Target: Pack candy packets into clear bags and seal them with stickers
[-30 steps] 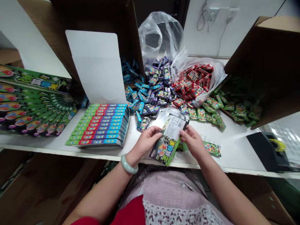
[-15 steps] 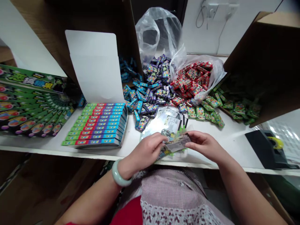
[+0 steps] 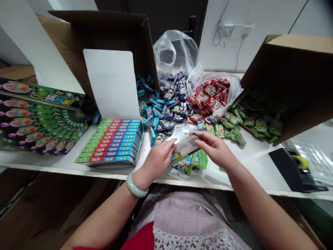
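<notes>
The left hand point(image 3: 158, 160) and right hand point(image 3: 214, 148) clamp one printed packet point(image 3: 186, 144) between their fingers point(image 3: 203, 136) (bench front edge point(image 3: 247, 188) just below). One row of boxes point(image 3: 111, 142) sits beside the left hand.

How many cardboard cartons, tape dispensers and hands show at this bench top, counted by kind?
Cardboard cartons: 2 (left carton, right carton)
Tape dispensers: 1 (tape dispenser)
Hands: 2 (left hand, right hand)
Total: 5
</notes>
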Available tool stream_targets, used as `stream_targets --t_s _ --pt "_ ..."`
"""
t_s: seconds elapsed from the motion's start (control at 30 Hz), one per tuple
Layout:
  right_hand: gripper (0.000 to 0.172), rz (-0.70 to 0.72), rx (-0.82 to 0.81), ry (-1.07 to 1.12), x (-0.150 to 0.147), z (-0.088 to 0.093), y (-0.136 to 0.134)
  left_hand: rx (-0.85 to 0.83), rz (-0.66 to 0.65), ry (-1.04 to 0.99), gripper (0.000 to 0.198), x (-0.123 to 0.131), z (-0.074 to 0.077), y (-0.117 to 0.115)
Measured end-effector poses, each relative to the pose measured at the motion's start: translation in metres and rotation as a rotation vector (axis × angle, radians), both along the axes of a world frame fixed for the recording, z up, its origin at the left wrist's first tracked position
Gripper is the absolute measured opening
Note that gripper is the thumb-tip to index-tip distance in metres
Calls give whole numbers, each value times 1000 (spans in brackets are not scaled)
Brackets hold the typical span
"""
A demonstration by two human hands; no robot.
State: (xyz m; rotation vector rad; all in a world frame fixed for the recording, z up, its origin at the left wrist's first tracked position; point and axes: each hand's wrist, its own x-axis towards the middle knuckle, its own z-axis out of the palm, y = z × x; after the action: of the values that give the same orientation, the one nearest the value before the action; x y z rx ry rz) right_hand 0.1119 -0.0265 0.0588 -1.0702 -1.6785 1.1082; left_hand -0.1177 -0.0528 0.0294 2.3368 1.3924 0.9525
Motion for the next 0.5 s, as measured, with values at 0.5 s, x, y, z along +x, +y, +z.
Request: stream_targets --t_s 0.5 --pt "37 54 -388 261 -25 -57 -31 -828 21 -1285 42 31 -23 7"
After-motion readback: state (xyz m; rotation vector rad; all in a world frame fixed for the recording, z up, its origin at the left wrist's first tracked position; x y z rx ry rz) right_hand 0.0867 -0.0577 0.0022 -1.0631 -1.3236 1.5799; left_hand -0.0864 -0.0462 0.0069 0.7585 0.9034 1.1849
